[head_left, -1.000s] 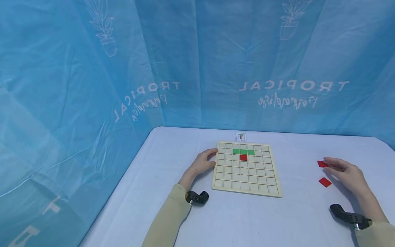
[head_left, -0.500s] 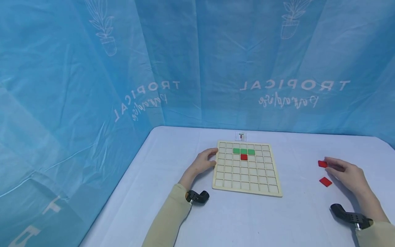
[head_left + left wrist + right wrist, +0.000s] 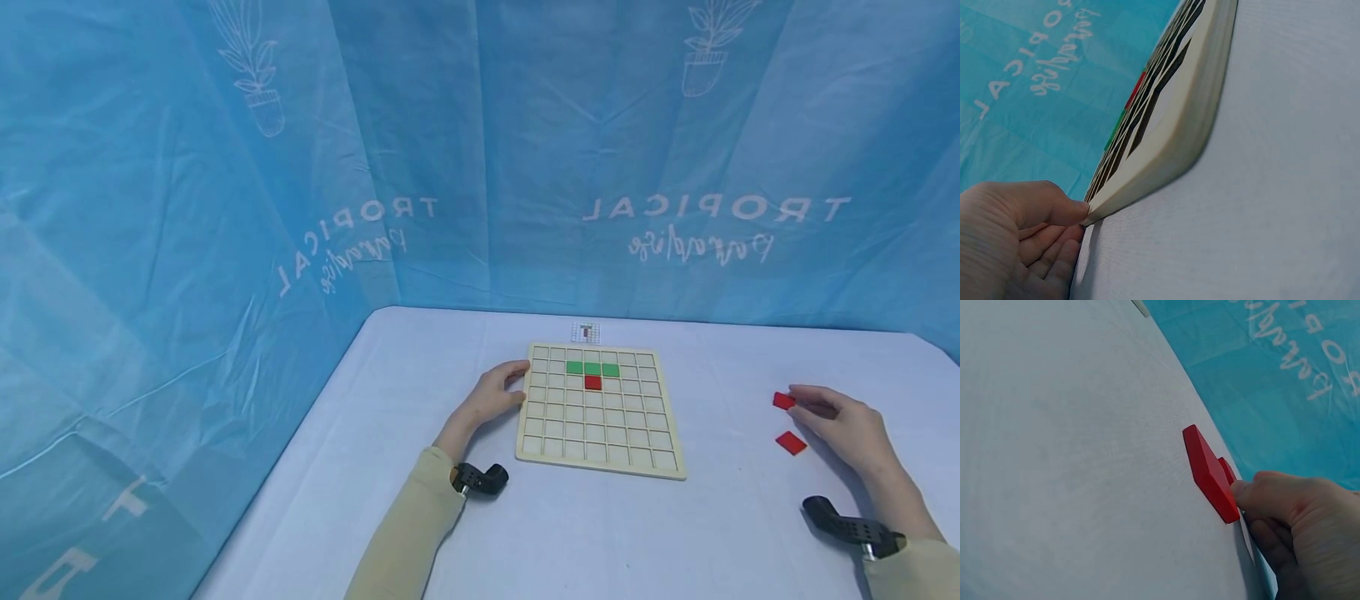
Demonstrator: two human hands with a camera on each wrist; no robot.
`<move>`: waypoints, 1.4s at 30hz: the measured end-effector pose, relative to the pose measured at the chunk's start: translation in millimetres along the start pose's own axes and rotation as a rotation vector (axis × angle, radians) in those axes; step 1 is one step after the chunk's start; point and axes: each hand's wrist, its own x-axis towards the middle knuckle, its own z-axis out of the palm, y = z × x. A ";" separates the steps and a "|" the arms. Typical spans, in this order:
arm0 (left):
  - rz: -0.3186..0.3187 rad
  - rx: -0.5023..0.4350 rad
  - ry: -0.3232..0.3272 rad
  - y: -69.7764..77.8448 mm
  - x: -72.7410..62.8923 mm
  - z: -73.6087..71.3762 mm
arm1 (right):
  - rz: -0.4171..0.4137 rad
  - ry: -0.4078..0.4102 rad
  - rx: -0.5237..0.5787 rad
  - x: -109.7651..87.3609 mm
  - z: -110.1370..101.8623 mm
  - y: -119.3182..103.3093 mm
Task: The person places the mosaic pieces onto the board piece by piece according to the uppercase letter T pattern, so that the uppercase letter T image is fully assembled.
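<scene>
Fingers [image 3: 813,391] of the right hand [image 3: 849,425] pinch a red tile [image 3: 783,401]; the left hand [image 3: 493,395], fingers apart, touches the board [image 3: 574,429].

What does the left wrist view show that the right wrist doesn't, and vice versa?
Only left wrist: the left hand touching the board, with green tiles and a red tile in its grid.
Only right wrist: the right hand, a nearer red tile, and a farther red tile it seems to pinch.
Both: white table, lettered blue curtain; the right perhaps catches a board corner.
</scene>
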 end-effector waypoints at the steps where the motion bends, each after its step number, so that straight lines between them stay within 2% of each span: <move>1: -0.002 0.001 -0.001 0.5 -0.1 -0.3 | 0.010 -0.001 0.003 0.2 -1.2 -0.5; 5: 0.005 0.003 -0.005 2.0 0.7 -1.2 | 0.064 0.011 0.050 2.2 -11.1 -8.7; 8: 0.013 0.015 -0.006 2.2 1.9 -1.7 | 0.085 0.049 0.084 4.6 -21.6 -23.2; 13: 0.002 0.020 -0.007 3.1 2.0 -3.0 | 0.044 0.100 0.140 7.6 -37.0 -56.6; 18: 0.000 0.012 -0.008 2.4 1.5 -3.1 | -0.012 0.068 0.244 11.9 -37.1 -89.3; 22: -0.006 0.008 -0.010 0.1 2.0 -2.2 | -0.071 0.050 0.258 17.2 -24.7 -112.8; 29: -0.006 0.001 -0.012 -0.8 2.4 -1.8 | -0.125 0.010 0.259 24.1 -1.3 -153.5; 33: -0.011 0.002 -0.013 1.0 1.2 -2.0 | -0.192 -0.017 0.306 25.9 15.3 -171.6; 36: -0.009 -0.001 -0.006 1.4 0.3 -1.5 | -0.247 -0.022 0.347 36.1 38.5 -167.9; 40: -0.013 -0.005 -0.004 0.6 0.0 -0.2 | -0.311 -0.039 0.379 57.1 74.2 -148.7; 42: -0.015 -0.002 -0.006 0.1 0.0 0.3 | -0.316 -0.054 0.397 57.1 81.0 -154.5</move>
